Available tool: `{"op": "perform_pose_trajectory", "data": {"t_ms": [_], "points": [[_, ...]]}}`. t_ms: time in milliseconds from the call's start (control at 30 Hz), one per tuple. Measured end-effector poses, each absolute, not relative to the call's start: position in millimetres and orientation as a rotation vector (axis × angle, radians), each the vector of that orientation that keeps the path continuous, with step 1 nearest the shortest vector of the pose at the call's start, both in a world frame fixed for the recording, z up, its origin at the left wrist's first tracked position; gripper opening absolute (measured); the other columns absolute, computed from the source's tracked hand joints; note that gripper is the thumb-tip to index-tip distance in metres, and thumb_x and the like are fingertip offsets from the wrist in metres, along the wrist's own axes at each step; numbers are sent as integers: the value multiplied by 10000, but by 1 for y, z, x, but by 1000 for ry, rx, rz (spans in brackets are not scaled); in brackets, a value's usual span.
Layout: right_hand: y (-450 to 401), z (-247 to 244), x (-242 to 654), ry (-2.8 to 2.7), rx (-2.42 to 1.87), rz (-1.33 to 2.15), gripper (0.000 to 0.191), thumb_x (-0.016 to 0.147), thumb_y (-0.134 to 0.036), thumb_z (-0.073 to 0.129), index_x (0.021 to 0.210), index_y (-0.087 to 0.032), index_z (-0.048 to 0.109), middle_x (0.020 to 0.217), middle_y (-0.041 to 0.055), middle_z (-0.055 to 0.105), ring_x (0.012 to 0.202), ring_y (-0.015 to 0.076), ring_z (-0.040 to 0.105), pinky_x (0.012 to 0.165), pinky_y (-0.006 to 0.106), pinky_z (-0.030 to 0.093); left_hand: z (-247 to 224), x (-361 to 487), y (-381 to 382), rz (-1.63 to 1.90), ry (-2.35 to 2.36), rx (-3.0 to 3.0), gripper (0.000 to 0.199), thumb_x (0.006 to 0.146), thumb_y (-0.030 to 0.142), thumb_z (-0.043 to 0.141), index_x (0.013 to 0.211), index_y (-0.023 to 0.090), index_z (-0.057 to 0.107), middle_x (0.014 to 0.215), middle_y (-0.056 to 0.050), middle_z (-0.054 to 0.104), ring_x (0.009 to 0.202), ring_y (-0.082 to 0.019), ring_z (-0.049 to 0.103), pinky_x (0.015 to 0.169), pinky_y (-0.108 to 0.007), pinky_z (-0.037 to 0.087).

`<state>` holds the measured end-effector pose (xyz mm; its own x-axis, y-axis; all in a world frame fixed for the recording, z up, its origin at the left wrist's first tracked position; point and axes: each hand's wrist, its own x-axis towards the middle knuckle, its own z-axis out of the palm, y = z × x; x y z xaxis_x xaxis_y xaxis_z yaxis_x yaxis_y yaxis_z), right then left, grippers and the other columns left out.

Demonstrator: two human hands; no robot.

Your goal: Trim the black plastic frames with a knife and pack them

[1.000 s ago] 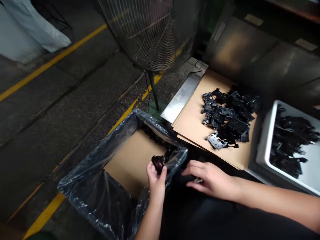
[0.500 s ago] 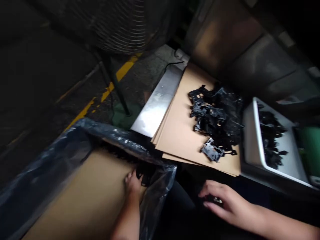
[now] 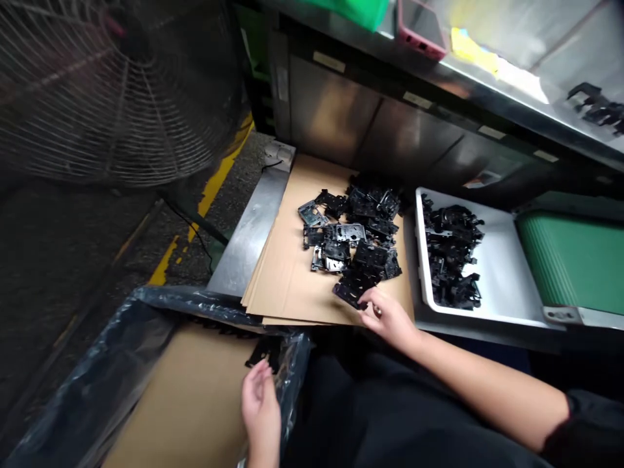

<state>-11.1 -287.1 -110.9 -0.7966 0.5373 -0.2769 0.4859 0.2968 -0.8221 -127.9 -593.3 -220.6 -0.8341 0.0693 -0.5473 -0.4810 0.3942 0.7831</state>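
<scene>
Right hand [image 3: 390,322] gripping black part [image 3: 348,294] at cardboard edge [image 3: 312,320], left hand [image 3: 260,406] open by liner [image 3: 292,383]

Centre: a stack of cardboard sheets [image 3: 287,273] lies on a steel plate [image 3: 248,227], with a heap of stamped metal parts [image 3: 351,227] on top of the cardboard.
Right: a plastic tray [image 3: 492,273] holding more parts [image 3: 451,257] sits just beside the cardboard; a belt conveyor [image 3: 570,260] lies right of the tray.
Left: a pedestal fan [image 3: 117,91] stands left of the plate.
Near: a plastic-lined box [image 3: 97,370] sits before the cardboard, the left hand [image 3: 260,406] above it; the right hand [image 3: 387,318] touches the heap's near edge.
Far: steel cabinet panels [image 3: 370,123] stand behind the cardboard, under a shelf edge [image 3: 487,81] carrying a few parts [image 3: 595,107].
</scene>
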Motion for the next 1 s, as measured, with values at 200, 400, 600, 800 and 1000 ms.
{"op": "perform_pose_trajectory", "data": {"t_ms": [200, 400, 600, 800, 1000], "points": [[-270, -28, 6, -2040, -985, 2279, 434, 990, -615, 552, 1126, -204, 561, 621, -120, 277, 490, 97, 207, 418, 204, 239, -77, -86, -477, 1719, 1485, 74, 624, 909, 557, 758, 1452, 281, 623, 1454, -146, 675, 1187, -288, 718, 993, -413, 604], [-232, 33, 44, -1223, -781, 2900, 406, 865, -458, 848, 1017, -212, 564, 560, -146, 331, 480, 52, 174, 428, 159, 149, 12, -68, -399, 1818, 1082, 234, 620, 933, 510, 766, 1501, 326, 599, 1462, -116, 683, 1273, -286, 688, 1115, -439, 558], [-197, 54, 73, -1242, -647, 2816, 405, 797, -394, 921, 937, -201, 593, 611, -111, 532, 449, 37, 291, 419, 169, 216, 46, -42, -365, 1801, 1151, 299, 608, 1005, 530, 651, 1573, 350, 532, 1520, -110, 640, 1294, -285, 686, 1090, -442, 594], [-187, 59, 93, -1425, -580, 2581, 482, 637, -334, 1022, 920, -200, 656, 778, -64, 650, 593, 77, 480, 568, 220, 466, 57, -18, -333, 1896, 1409, 477, 869, 830, 369, 903, 1584, 382, 470, 1564, -96, 581, 1386, -283, 639, 1169, -436, 552], [-168, 51, 124, -1278, -507, 2453, 447, 832, -533, 893, 1000, -214, 629, 841, -43, 639, 496, 38, 358, 445, 196, 319, 68, -16, -317, 1851, 1261, 386, 387, 924, 288, 752, 1308, 281, 705, 1371, -72, 709, 1192, -233, 729, 1058, -379, 620]]}}
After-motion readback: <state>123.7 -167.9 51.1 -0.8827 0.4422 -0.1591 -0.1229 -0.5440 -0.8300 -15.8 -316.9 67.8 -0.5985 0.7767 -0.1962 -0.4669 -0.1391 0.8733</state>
